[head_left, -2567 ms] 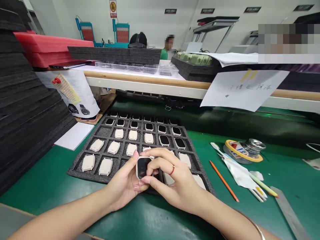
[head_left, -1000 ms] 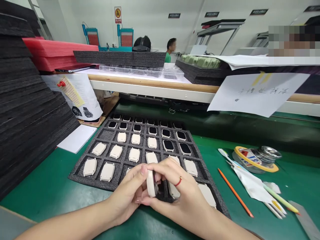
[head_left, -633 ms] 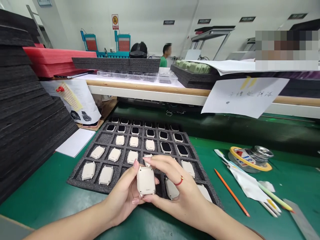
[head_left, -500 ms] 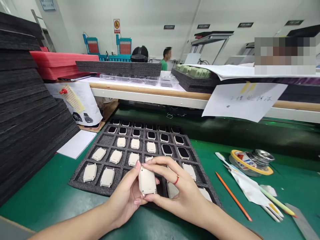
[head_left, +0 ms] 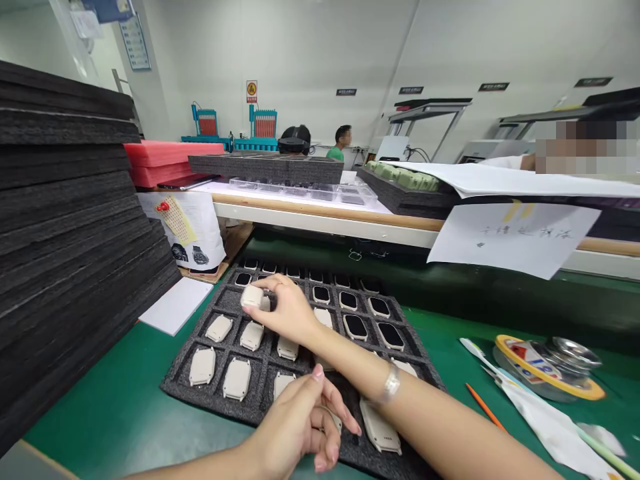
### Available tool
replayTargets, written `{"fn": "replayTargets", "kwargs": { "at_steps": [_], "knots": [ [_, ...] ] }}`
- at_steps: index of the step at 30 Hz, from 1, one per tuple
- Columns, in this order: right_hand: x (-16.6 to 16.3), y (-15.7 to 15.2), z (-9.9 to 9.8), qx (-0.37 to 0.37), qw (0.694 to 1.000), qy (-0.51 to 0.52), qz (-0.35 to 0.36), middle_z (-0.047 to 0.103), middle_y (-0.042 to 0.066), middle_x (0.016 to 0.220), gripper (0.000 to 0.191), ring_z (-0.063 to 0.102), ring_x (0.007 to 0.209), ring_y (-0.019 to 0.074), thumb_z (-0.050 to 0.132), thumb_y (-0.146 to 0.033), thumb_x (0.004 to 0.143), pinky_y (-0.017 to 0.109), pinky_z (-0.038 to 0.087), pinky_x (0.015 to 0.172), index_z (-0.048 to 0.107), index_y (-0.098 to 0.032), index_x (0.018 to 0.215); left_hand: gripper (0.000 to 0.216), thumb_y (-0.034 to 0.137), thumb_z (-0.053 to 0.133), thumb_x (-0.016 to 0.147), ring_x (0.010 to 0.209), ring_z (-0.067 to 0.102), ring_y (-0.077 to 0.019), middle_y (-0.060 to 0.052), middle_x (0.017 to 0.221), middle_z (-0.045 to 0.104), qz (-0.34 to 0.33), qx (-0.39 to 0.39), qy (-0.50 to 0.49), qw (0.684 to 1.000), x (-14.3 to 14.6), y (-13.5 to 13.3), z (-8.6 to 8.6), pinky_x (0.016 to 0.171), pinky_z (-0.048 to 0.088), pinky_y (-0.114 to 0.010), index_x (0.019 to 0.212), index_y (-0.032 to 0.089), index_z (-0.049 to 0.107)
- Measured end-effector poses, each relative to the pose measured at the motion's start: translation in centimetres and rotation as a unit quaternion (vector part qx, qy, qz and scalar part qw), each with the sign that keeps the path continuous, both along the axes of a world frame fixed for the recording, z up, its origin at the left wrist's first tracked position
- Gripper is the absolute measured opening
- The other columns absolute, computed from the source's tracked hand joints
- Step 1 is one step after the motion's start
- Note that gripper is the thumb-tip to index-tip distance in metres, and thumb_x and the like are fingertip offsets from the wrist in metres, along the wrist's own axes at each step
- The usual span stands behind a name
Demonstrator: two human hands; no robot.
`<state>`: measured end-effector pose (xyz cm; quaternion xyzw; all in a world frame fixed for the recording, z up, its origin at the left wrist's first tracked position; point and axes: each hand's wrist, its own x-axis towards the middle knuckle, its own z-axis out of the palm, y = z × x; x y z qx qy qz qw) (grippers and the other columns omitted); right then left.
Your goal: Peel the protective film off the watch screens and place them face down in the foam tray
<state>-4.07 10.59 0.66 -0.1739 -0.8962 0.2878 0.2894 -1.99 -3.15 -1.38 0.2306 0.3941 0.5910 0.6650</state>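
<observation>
Overhead, white factory walls; below, green bench mat (head_left: 115,400), foam tray (head_left: 220,393), foam stack (head_left: 65,253)

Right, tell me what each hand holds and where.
The right hand pinches a beige watch case by its edges over the foam tray. The left hand holds nothing.

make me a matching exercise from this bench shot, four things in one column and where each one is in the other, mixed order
Things:
1. right hand
2. left hand
3. orange pencil
4. tape roll

Places:
a. on the green mat, just right of the foam tray
b. far right, around a clear dish
c. over the tray's far left cells, pinching a beige watch case
d. at the tray's near edge, holding nothing

Pairs: 1-c, 2-d, 3-a, 4-b
</observation>
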Motion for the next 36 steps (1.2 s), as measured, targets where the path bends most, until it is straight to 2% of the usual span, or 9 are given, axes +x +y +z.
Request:
{"fn": "replayTargets", "kwargs": {
  "at_steps": [4, 7, 10, 14, 18, 22, 25, 30, 36],
  "knots": [
    [-5.2, -0.8, -2.3, 0.032, 0.997, -0.072, 0.026, 0.06, 0.013, 0.135, 0.042, 0.049, 0.133, 0.0272, 0.065, -0.031, 0.093, 0.047, 0.035, 0.114, 0.06, -0.013, 0.13, 0.071, 0.083, 0.062, 0.07, 0.038, 0.043, -0.0064, -0.01, 0.068, 0.065, -0.022, 0.017, 0.042, 0.999, 0.0, 0.1, -0.6, 0.033, 0.027, -0.018, 0.069, 0.012, 0.057],
    [-5.7, -1.3, -3.7, 0.053, 0.989, -0.124, 0.057, 0.048, 0.014, 0.148, 0.04, 0.037, 0.144, 0.0283, 0.052, -0.028, 0.101, 0.056, 0.025, 0.119, 0.052, -0.013, 0.138, 0.073, 0.086, 0.056, 0.071, 0.036, 0.041, -0.0062, -0.009, 0.062, 0.062, -0.04, 0.025, 0.059, 0.997, 0.0, 0.1, -0.7, 0.033, 0.026, -0.019, 0.064, 0.013, 0.057],
    [-3.4, -1.6, -3.7, 0.074, 0.982, -0.151, 0.089, 0.043, 0.017, 0.152, 0.046, 0.032, 0.146, 0.0285, 0.047, -0.028, 0.103, 0.054, 0.021, 0.122, 0.046, -0.008, 0.144, 0.075, 0.088, 0.056, 0.069, 0.037, 0.041, -0.0068, -0.009, 0.063, 0.062, -0.055, 0.019, 0.081, 0.995, 0.1, 0.0, -0.5, 0.033, 0.028, -0.019, 0.066, 0.013, 0.057],
    [1.8, -1.8, -2.0, 0.1, 0.969, -0.179, 0.138, 0.043, 0.013, 0.152, 0.048, 0.037, 0.144, 0.0235, 0.05, -0.03, 0.101, 0.04, 0.026, 0.123, 0.048, -0.009, 0.144, 0.073, 0.088, 0.058, 0.065, 0.039, 0.041, -0.0079, -0.007, 0.065, 0.061, -0.07, 0.013, 0.15, 0.986, 0.4, -0.3, -0.1, 0.036, 0.03, -0.02, 0.067, 0.015, 0.055],
    [7.2, 0.2, 0.3, 0.119, 0.966, -0.209, 0.095, 0.056, 0.011, 0.143, 0.044, 0.048, 0.137, 0.0231, 0.06, -0.027, 0.095, 0.035, 0.036, 0.118, 0.058, -0.013, 0.136, 0.064, 0.08, 0.055, 0.078, 0.043, 0.041, -0.0097, -0.005, 0.064, 0.059, -0.108, 0.036, 0.258, 0.959, 0.5, -1.2, 0.1, 0.042, 0.03, -0.023, 0.069, 0.017, 0.056],
    [11.4, 4.7, 2.8, 0.13, 0.947, -0.294, -0.005, 0.069, 0.015, 0.12, 0.028, 0.064, 0.114, 0.0292, 0.065, -0.021, 0.091, 0.045, 0.051, 0.101, 0.07, -0.012, 0.117, 0.044, 0.051, 0.049, 0.096, 0.061, 0.055, -0.0173, -0.011, 0.076, 0.065, -0.13, 0.158, 0.431, 0.879, 0.2, -1.9, 0.4, 0.061, 0.04, -0.028, 0.076, 0.017, 0.068],
    [13.1, 7.6, 3.7, 0.129, 0.919, -0.371, -0.034, 0.072, 0.009, 0.106, 0.022, 0.069, 0.099, 0.0243, 0.072, -0.022, 0.087, 0.045, 0.056, 0.089, 0.07, -0.015, 0.108, 0.031, 0.033, 0.051, 0.097, 0.074, 0.061, -0.0227, -0.012, 0.079, 0.069, -0.156, 0.231, 0.526, 0.804, -0.1, -1.9, 0.5, 0.071, 0.041, -0.032, 0.078, 0.019, 0.072],
    [13.2, 8.5, 2.5, 0.135, 0.906, -0.401, -0.011, 0.067, 0.009, 0.115, 0.032, 0.065, 0.105, 0.023, 0.073, -0.028, 0.088, 0.044, 0.054, 0.093, 0.064, -0.015, 0.115, 0.024, 0.024, 0.051, 0.098, 0.072, 0.062, -0.0217, -0.009, 0.077, 0.071, -0.139, 0.338, 0.61, 0.703, -0.3, -1.7, -0.4, 0.071, 0.04, -0.033, 0.082, 0.02, 0.069],
    [14.4, 8.8, 2.7, 0.142, 0.91, -0.389, -0.019, 0.063, 0.009, 0.121, 0.04, 0.063, 0.106, 0.0226, 0.071, -0.028, 0.088, 0.042, 0.053, 0.093, 0.059, -0.015, 0.123, 0.017, 0.016, 0.045, 0.095, 0.067, 0.058, -0.0153, -0.001, 0.073, 0.065, -0.062, 0.429, 0.648, 0.626, -0.6, -1.5, -1.7, 0.07, 0.04, -0.031, 0.084, 0.018, 0.058]
  ]
}}
